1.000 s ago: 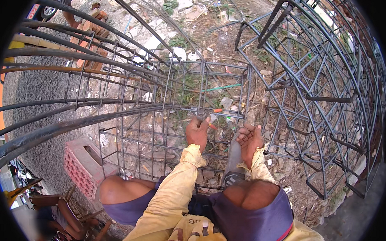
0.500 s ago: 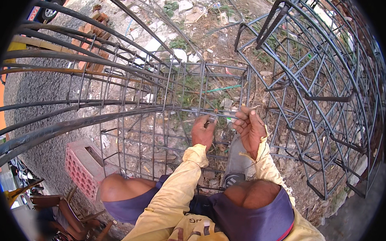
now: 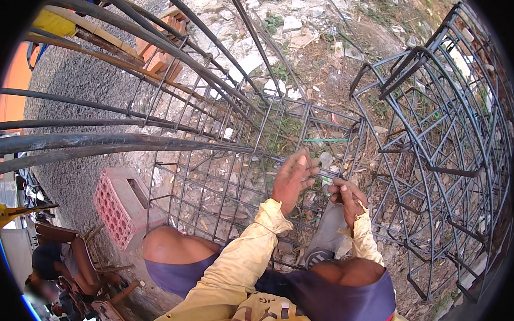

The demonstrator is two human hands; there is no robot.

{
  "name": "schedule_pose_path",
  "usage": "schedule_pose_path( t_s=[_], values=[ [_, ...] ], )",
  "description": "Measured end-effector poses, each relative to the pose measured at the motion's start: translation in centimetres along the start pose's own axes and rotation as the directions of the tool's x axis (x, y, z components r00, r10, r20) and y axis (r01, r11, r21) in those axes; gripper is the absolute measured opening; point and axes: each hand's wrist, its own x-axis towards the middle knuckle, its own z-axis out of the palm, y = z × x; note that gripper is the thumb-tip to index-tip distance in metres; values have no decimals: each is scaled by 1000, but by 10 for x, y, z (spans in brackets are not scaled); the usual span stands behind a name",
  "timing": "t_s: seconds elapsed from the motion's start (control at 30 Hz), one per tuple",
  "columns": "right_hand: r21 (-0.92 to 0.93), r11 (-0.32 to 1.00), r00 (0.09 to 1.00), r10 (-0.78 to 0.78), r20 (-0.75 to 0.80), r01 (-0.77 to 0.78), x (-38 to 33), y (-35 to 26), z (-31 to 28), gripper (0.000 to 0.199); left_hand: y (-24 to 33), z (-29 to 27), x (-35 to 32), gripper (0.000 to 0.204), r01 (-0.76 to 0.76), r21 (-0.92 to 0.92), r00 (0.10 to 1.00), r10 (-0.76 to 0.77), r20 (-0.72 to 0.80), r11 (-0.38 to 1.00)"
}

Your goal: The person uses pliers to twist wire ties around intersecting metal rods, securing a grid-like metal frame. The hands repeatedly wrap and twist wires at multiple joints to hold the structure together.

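Lifted with fingers now spread loose, the left hand (image 3: 293, 181) hovers beside the rebar cage (image 3: 304, 114), while the right hand (image 3: 346, 198) pinches thin tie wire (image 3: 331, 181) just right of it.

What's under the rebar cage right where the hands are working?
Through the rebar cage bars: bare ground with rubble, grass patches and litter. Left hand and right hand cover the spot just beneath them, so what lies there cannot be seen.

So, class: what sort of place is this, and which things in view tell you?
Probably an outdoor building site or rebar yard: steel reinforcement cages lie on rubble-strewn ground, with a perforated brick beside them.
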Motion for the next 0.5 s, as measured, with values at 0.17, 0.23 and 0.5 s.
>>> schedule_pose_path(
  t_s=[0.17,0.23,0.5],
  values=[
    [-151,988,992,12,128,8,12,-4,-14,43,4,-4,-3,64,-35,-314,999,40,9,949],
    [-201,980,991,38,128,-12,17,-8,-20,43,5,-1,-5,66,-62,-361,997,44,-59,930],
    [-773,565,953,-89,291,289,26,8,-70,37,16,-6,-3,50,-144,-243,979,102,-178,959]
  ],
)
